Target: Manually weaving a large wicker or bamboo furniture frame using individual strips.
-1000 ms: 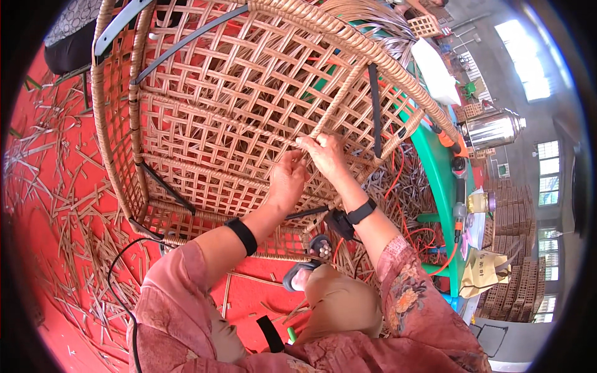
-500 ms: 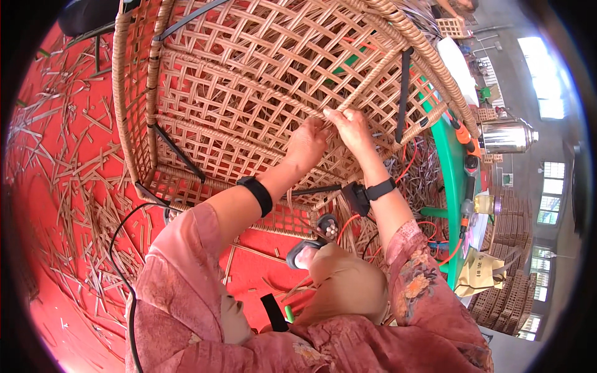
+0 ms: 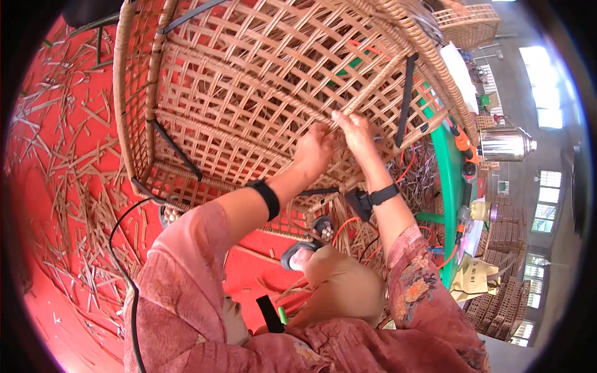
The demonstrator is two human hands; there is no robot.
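Note:
A large woven rattan piece with open latticework and cord-wrapped bars stands tilted in front of me. Black straps cross some of its corners. My left hand is closed against the weave, its fingertips curled together; whatever lies between them is too small to make out. Just to its right, my right hand pinches at the joint where two wrapped bars meet. Both hands work close together, nearly touching. A black band circles each forearm.
Cut rattan strips litter the red floor. On the right are a green table edge, orange-and-black tools, a metal flask, a jar and a paper bag. A black cable runs past my left arm.
My left hand has shifted slightly right and turned, its fingertips drawn up from the weave. The right hand has stayed at the joint, moving slightly with the view.

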